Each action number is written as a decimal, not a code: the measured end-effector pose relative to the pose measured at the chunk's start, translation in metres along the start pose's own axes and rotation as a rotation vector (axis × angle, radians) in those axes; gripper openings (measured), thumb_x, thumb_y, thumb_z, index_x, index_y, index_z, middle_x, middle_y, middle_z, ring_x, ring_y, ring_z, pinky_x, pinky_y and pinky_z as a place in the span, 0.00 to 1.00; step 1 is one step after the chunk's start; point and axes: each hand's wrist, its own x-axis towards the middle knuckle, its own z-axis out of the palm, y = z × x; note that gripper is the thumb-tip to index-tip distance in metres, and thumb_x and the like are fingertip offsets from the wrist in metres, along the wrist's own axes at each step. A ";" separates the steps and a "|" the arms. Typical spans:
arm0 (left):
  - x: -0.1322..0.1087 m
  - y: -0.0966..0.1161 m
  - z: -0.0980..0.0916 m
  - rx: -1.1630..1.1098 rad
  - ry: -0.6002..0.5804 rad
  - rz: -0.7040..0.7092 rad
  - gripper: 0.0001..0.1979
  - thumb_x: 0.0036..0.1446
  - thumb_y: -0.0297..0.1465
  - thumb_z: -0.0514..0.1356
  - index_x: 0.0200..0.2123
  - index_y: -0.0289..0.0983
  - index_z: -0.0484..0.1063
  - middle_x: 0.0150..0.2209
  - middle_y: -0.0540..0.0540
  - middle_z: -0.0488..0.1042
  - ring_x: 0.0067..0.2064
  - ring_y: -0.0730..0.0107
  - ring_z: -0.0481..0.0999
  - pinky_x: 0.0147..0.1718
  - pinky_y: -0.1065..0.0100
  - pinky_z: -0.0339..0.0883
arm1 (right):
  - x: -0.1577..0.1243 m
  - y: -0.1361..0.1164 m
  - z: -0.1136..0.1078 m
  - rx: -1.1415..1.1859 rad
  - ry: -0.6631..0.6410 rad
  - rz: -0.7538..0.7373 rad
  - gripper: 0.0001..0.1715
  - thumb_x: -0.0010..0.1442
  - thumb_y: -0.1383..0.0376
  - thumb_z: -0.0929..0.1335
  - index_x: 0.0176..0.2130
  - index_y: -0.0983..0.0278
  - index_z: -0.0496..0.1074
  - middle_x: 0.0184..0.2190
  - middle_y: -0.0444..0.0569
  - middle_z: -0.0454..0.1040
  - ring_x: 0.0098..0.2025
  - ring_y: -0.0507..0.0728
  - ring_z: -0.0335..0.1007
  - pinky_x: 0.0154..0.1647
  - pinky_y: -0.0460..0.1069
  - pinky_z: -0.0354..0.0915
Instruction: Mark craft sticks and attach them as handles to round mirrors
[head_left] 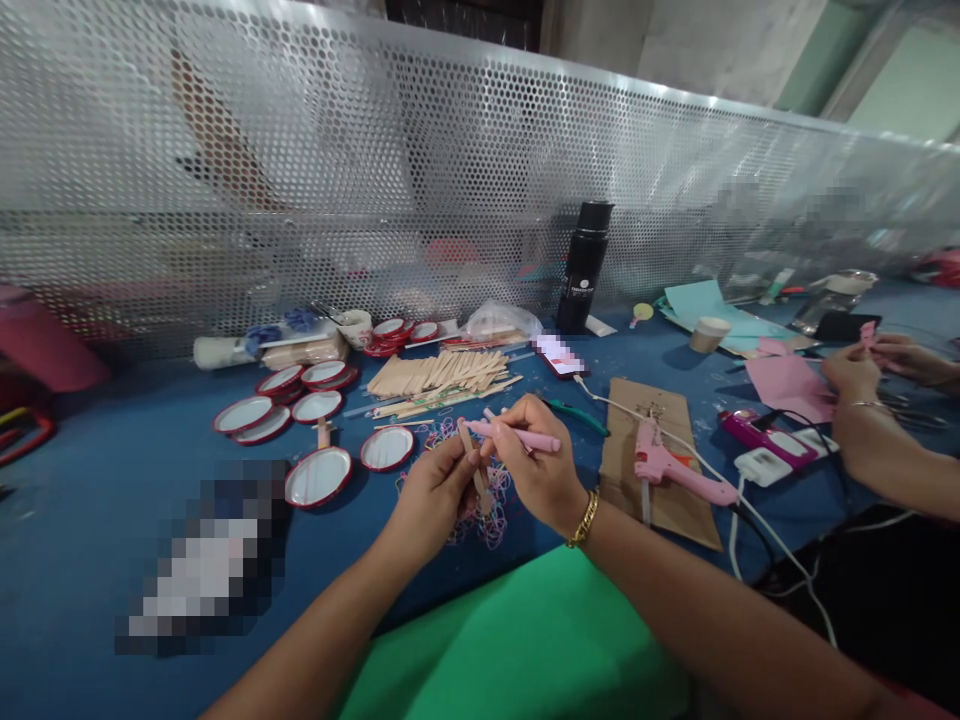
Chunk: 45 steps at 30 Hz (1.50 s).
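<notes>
My left hand [441, 487] is closed on a wooden craft stick [474, 465], which it holds at a slant. In my right hand [534, 462] is a pink marker [531, 437], its tip at the upper end of the stick. A slim pale piece, perhaps the marker's cap, also sticks out by the right fingers. Under both hands lies a tangle of coloured strings [491, 522]. Just behind them is a pile of craft sticks [442, 374]. To the left sit several round red-rimmed lids [387, 448], one with a stick beside it.
A pink glue gun [660, 465] rests on cardboard [622, 400] at right, with cables around it. A phone [559, 356] and a black bottle [586, 265] stand behind. Green sheet [517, 650] lies in front. At far right a co-worker's hands [862, 365] hold something pink.
</notes>
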 end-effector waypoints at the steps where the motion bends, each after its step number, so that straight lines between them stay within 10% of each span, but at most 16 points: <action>1: 0.000 0.000 0.000 0.001 0.001 0.000 0.23 0.56 0.53 0.62 0.29 0.38 0.67 0.19 0.56 0.65 0.18 0.76 0.61 0.17 0.73 0.54 | 0.000 0.000 0.000 0.000 -0.007 0.002 0.07 0.64 0.66 0.67 0.32 0.60 0.69 0.26 0.43 0.76 0.30 0.54 0.74 0.35 0.49 0.68; 45: -0.001 0.002 -0.001 0.010 0.013 -0.012 0.24 0.56 0.54 0.63 0.29 0.38 0.68 0.19 0.55 0.66 0.19 0.75 0.62 0.18 0.72 0.54 | 0.000 0.000 -0.001 -0.014 -0.008 0.004 0.07 0.64 0.66 0.66 0.32 0.59 0.69 0.27 0.43 0.76 0.30 0.54 0.74 0.35 0.50 0.69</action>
